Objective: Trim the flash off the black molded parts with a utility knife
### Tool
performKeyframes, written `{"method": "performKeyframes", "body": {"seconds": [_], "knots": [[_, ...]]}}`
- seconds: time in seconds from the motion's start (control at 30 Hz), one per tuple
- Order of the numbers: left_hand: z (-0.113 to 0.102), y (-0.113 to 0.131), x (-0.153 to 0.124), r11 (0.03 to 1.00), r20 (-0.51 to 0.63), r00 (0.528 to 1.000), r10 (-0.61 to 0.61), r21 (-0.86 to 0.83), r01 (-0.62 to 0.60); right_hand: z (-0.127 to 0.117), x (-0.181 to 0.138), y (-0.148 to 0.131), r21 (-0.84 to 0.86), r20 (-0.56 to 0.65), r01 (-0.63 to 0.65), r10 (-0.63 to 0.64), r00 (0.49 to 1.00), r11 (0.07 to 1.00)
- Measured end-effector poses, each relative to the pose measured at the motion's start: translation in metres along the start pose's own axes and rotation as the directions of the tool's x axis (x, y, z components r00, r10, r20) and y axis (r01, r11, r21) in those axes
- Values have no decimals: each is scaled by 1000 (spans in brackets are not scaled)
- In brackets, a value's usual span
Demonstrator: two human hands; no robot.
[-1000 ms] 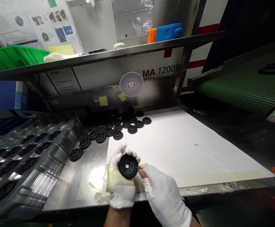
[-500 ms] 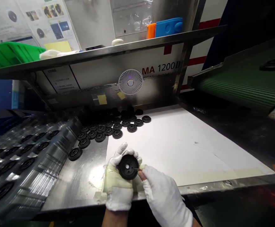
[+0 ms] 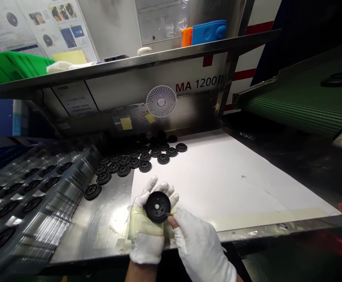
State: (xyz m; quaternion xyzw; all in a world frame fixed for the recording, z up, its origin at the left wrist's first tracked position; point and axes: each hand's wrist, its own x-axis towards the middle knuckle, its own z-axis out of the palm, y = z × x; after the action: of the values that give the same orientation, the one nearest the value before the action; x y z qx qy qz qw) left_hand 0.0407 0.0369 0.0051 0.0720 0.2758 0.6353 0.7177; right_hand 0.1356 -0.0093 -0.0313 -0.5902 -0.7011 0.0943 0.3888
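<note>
A round black wheel-like part (image 3: 156, 213) with a centre hole and smaller holes rests in my left hand (image 3: 147, 231), which wears a white glove with yellowish tape. The thumb lies along its left edge, and the fingers spread out behind its far rim. My right hand (image 3: 201, 244), also gloved with a bare fingertip showing, pinches a thin pointed tool (image 3: 167, 214). The tool's tip lies at the right side of the part's face; most of the tool is hidden in the fingers. Several similar black parts (image 3: 145, 166) lie beyond my hands.
Stacked clear plastic trays (image 3: 67, 196) with black parts stand at left. A white sheet (image 3: 218, 176) covers the metal bench (image 3: 100, 219). Behind are a small fan (image 3: 161, 102) and a shelf (image 3: 159, 55) with a green bin (image 3: 15, 68). A green conveyor (image 3: 306, 102) runs at right.
The fingers of my left hand have opened out from the black part's rim. The part and the tool in my right hand have shifted slightly left in view.
</note>
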Motion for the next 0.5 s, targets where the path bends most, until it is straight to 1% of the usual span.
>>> {"method": "performKeyframes", "body": {"seconds": [0.07, 0.13, 0.2, 0.27, 0.37, 0.4, 0.43, 0.5], "knots": [[2, 0, -1, 1000, 10, 1000, -10, -4, 10, -2, 0, 3, -4, 24, -38, 38, 999, 999], [5, -1, 1, 999, -18, 1000, 23, -38, -23, -1, -1, 3, -14, 22, -40, 40, 999, 999], [7, -3, 4, 997, -69, 997, 16, -80, -22, 2, -2, 1, -10, 2, -12, 12, 1000, 1000], [8, -4, 6, 993, -90, 996, 9, -119, -19, 5, -4, -3, -9, -26, 28, -28, 999, 1000], [6, -3, 5, 992, -52, 996, 74, -97, -79, 6, -3, -5, -17, -37, 48, -49, 998, 999], [5, -2, 4, 996, -29, 998, 64, -64, -65, 5, -2, -4, -14, -31, 43, -43, 999, 999], [3, 0, 2, 999, -7, 1000, 27, -30, -27, 3, -1, -2, -8, -23, 35, -35, 999, 999], [1, 2, 0, 997, 24, 997, -75, 10, 75, 0, 1, 1, 14, 3, 16, -16, 1000, 1000]]}}
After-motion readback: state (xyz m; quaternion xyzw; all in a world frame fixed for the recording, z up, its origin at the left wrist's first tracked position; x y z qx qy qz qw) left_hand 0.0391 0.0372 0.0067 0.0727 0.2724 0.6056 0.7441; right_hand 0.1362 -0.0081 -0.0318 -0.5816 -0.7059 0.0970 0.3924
